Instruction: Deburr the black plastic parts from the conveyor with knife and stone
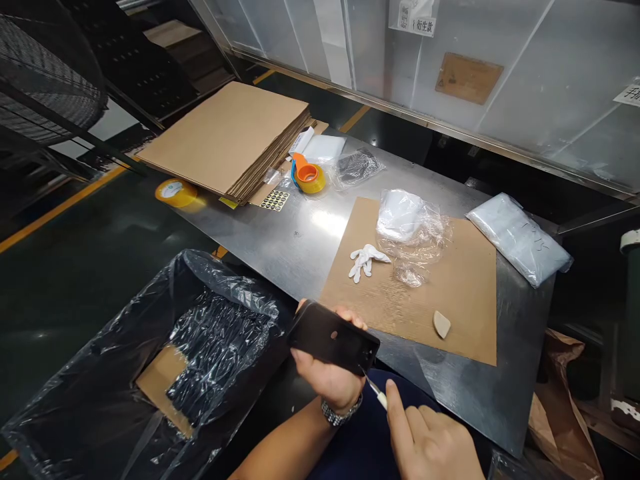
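Note:
A black phone-shaped case (333, 339) with a small round hole near its middle lies tilted in my left hand (327, 380), whose fingers wrap round its edges. My right hand (433, 437) grips a thin tool with a white handle (382, 399). The tool's metal tip meets the case's lower right end. Beyond my hands, a brown cardboard sheet (470, 287) rests on the metal table (280, 247). On the sheet are a white glove (367, 261), crumpled clear bags (415, 230) and a beige wedge-shaped piece (441, 325).
A box lined with black plastic (100, 353) holds many black wrapped items at left. Stacked cardboard (230, 137), a yellow tape roll (176, 193) and an orange tape dispenser (307, 175) occupy the far table end. A white packet (520, 239) lies at right.

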Demonstrator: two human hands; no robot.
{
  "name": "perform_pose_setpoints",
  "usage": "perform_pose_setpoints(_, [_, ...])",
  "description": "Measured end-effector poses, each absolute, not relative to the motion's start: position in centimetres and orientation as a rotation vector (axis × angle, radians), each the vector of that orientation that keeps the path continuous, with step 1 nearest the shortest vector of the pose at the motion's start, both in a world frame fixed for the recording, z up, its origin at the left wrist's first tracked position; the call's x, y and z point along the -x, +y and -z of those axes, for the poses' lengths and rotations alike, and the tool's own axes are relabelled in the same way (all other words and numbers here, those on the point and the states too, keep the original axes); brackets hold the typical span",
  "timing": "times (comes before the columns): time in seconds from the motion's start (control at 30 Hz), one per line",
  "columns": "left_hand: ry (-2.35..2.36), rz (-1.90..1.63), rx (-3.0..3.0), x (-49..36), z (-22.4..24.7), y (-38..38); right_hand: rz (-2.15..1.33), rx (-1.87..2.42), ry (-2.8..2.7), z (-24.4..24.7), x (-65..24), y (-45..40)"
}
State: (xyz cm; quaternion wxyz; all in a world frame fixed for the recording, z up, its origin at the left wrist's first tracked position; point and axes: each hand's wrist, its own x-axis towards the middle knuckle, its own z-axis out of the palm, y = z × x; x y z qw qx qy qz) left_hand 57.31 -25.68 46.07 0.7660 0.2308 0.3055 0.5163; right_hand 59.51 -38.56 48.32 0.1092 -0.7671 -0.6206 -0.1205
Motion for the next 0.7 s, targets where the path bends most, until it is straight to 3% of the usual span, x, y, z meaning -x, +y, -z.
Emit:
perform_pose_setpoints(0.37, [0.772,-1.066,-0.503,-57.6,-46.2,-25.9,0.389,2.35,-1.988,-47.7,-59.1,-39.8])
perform_pose_setpoints(0.57, [0.938,-0.837,-0.515,-57.2,-45.6,-25.8,0.528,2.391,-1.982,-48.6,-59.9,-39.5])
perform_pose_setpoints(0.7, [0.975,-0.676,-0.459,-57.0,-45.7,-25.5,0.328,2.324,-1.927,-48.4,-60.7,-39.9])
